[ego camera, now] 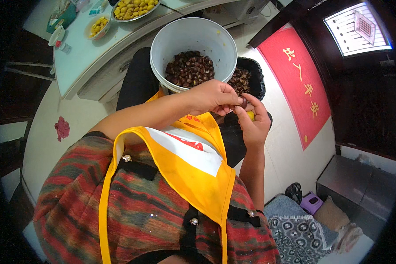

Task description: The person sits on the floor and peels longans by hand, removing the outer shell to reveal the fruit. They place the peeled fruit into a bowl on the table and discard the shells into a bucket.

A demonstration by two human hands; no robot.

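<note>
A dark brown chestnut [243, 102] is pinched between both hands, in front of the lap. My left hand [214, 97] grips its left side with thumb and fingertips. On the other side, the thumb and forefinger of my right hand [255, 122] hold it. A yellow peeled kernel [250, 115] shows against my right palm, partly covered by the fingers. Just beyond my left wrist stands a white plastic bucket [191, 33], with many unpeeled chestnuts [189, 67] at its bottom. Shell pieces [241, 81] fill part of a black-lined bin [259, 79] at the bucket's right.
On the glass-topped table [72, 69] at upper left, a metal basin [114, 18] and a bowl [87, 34] hold yellow kernels. A red mat [293, 85] with gold writing lies on the right. A crumpled reddish scrap [62, 128] is on the floor at left.
</note>
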